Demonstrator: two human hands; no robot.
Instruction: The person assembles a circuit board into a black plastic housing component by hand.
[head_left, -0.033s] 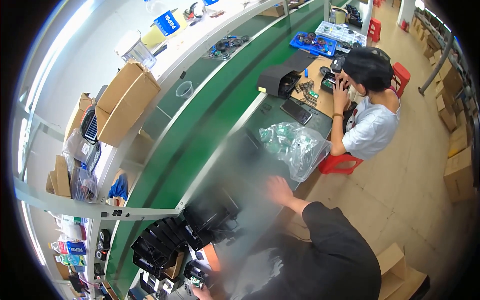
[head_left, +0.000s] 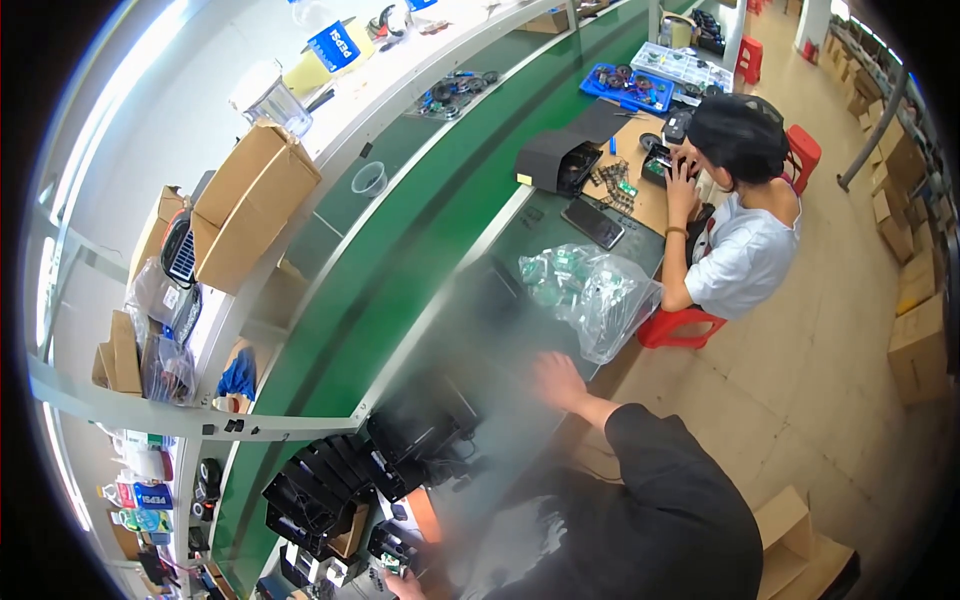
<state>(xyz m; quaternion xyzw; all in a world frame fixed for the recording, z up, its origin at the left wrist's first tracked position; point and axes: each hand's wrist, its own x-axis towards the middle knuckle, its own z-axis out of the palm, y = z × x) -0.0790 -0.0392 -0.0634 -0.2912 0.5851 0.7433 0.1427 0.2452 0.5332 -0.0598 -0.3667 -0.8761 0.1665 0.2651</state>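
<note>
My left hand (head_left: pixel 405 586) is at the bottom of the view, its fingers closed on a black housing (head_left: pixel 390 548) with a small green circuit board. Beside it stand several black plastic casings (head_left: pixel 315 490) in a curved row. My right hand (head_left: pixel 562 382) lies on the grey bench top near its edge, fingers stretched out and nothing visible in them. A hazy patch blurs its fingertips and the bench around it. Just beyond that hand is a clear plastic bag (head_left: pixel 610 300) of green circuit boards. A dark phone (head_left: pixel 593 222) lies past the bag.
A co-worker (head_left: pixel 740 200) sits on a red stool (head_left: pixel 680 328) at the far right, both hands on a small black device. A green conveyor belt (head_left: pixel 400 250) runs along the bench. Cardboard boxes (head_left: pixel 255 205) stand on the white shelf at left; a blue tray (head_left: pixel 628 88) holds parts.
</note>
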